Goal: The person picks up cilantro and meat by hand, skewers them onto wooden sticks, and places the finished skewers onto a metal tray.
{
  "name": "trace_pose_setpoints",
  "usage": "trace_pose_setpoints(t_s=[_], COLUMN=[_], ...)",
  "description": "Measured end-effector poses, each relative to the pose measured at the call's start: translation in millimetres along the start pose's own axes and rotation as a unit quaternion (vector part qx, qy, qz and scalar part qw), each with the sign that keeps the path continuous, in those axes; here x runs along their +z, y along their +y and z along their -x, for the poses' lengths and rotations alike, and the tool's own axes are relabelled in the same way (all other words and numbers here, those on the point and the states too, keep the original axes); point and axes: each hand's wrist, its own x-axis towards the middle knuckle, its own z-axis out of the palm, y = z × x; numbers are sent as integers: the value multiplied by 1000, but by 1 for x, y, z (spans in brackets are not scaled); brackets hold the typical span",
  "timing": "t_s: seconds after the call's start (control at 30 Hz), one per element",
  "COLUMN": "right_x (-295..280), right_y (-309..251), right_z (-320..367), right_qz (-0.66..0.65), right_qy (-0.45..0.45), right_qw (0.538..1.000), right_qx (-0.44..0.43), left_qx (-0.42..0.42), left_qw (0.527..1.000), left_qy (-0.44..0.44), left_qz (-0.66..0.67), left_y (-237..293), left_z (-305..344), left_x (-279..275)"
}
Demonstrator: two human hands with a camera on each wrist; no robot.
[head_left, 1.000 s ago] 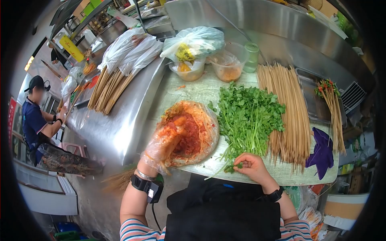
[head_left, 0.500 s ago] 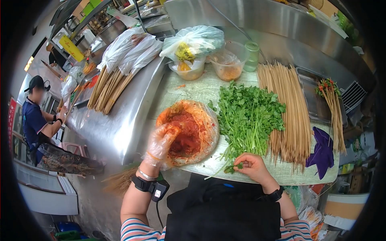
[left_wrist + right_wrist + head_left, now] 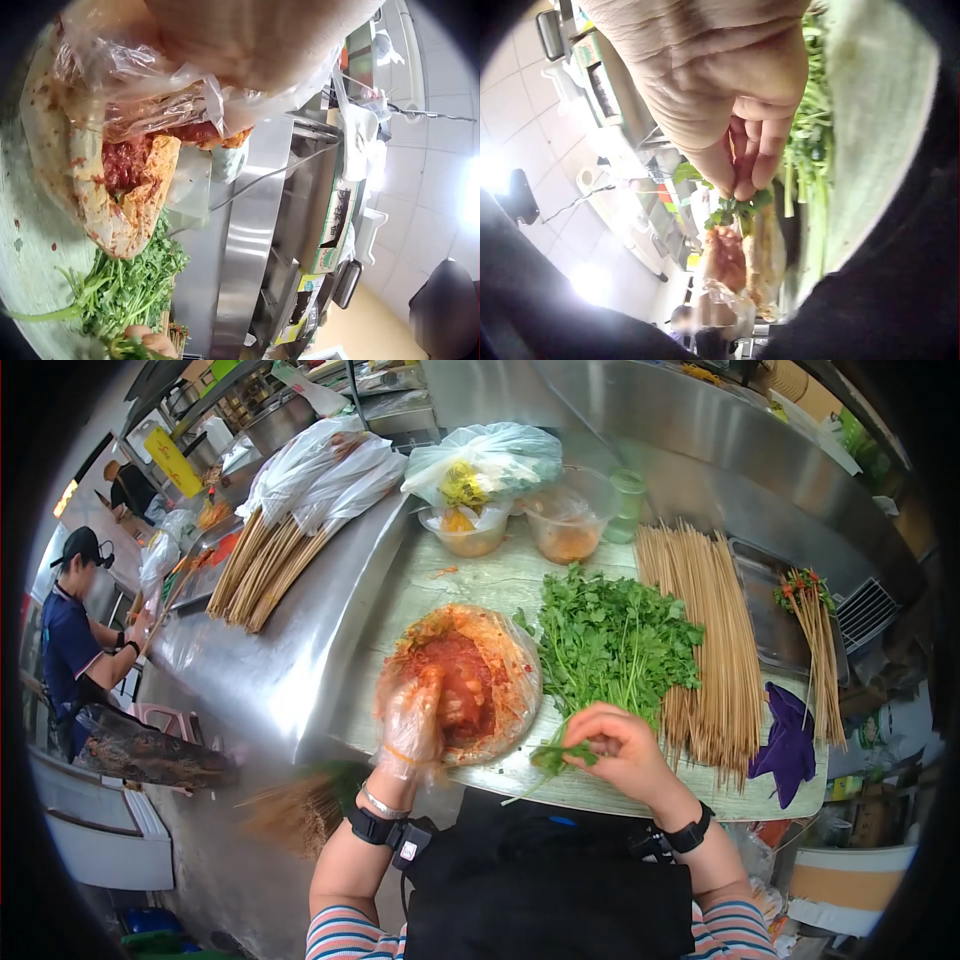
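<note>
My right hand (image 3: 625, 755) pinches a cilantro sprig (image 3: 562, 757) between thumb and fingertips, its stem trailing toward the table's front edge. In the right wrist view, the sprig's leaves (image 3: 739, 211) stick out below the fingertips. My left hand (image 3: 410, 720), in a clear plastic glove stained red-orange, is at the left side of an opened plastic bag (image 3: 520, 700) of red marinated meat (image 3: 470, 685). Its fingers reach into the bag; I cannot tell whether they hold any meat. A large pile of cilantro (image 3: 615, 635) lies right of the bag.
Bare wooden skewers (image 3: 715, 660) lie right of the cilantro, then a purple cloth (image 3: 785, 745) and filled skewers (image 3: 815, 630) by a metal tray (image 3: 765, 585). Plastic tubs (image 3: 570, 525) and a bottle (image 3: 626, 505) stand behind. Bagged skewers (image 3: 275, 565) lie left; another person (image 3: 75, 630) stands beyond.
My right hand has risen off the table edge with the cilantro sprig, toward the bag. The gloved left hand has drawn back from over the meat to the bag's left side. The view has shifted slightly.
</note>
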Motion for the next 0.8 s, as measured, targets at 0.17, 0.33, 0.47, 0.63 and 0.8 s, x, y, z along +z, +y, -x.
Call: trace_pose_setpoints(t_s=[0.17, 0.33, 0.47, 0.63, 0.8], right_x=[30, 40, 43, 46, 32], right_y=[-23, -13, -7, 6, -12], right_z=[-54, -82, -86, -92, -80], right_qz=[84, 159, 179, 178, 187], right_qy=[-53, -30, -17, 4, 38], right_qw=[992, 981, 978, 973, 977], right_qx=[-83, -109, -110, -150, -100], left_qx=[-29, -5, -34, -31, 42], left_qw=[995, 995, 995, 998, 993], left_qy=[-50, -94, -74, -55, -23], left_qz=[87, 19, -62, -18, -106], left_y=[-6, 6, 19, 12, -12], left_z=[13, 22, 23, 20, 5], left_x=[14, 13, 24, 23, 8])
